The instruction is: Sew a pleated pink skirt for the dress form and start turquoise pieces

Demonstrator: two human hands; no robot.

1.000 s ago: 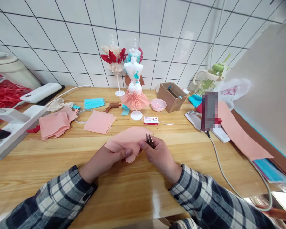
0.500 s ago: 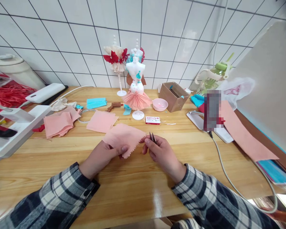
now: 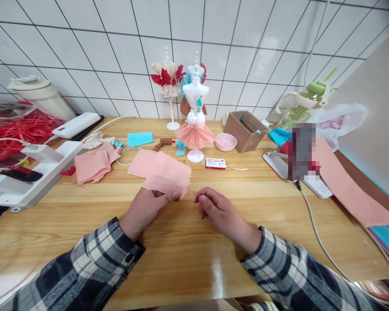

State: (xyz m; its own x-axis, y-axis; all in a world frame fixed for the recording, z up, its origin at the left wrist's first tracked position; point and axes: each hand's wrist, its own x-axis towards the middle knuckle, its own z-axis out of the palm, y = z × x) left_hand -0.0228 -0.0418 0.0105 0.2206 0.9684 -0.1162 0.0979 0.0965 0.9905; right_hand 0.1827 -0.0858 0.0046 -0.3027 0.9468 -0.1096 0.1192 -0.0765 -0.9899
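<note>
A: What do you have in your grip?
B: A thin, salmon-pink crepe paper piece point(image 3: 173, 181) with a jagged right edge. Your left hand point(image 3: 147, 209) pinches its lower edge, thumb on top, raising it over the pale wooden table point(image 3: 181, 268).
A: And on the other side of that edge?
B: Your right hand point(image 3: 222, 214), just apart from the paper, fingers curled around a thin metal tool point(image 3: 195, 194). Only its tip shows, so its kind cannot be told.
A: What might spoil the paper?
B: The crepe looks soft, and you hold it at one low spot. A hard tug there could tear it or stretch the jagged edge. A careless poke with the metal tip could pierce the sheet, or your left thumb close by.
A: Anything just beyond the grip?
B: Flat salmon-pink squares point(image 3: 139, 163), behind and left of your pinch, overlap the held piece in view; matching colours could make you catch both. Farther ahead stands a white dress form point(image 3: 196, 96) with a pleated pink paper skirt point(image 3: 194, 137); a wide forward sweep could crush those pleats.
</note>
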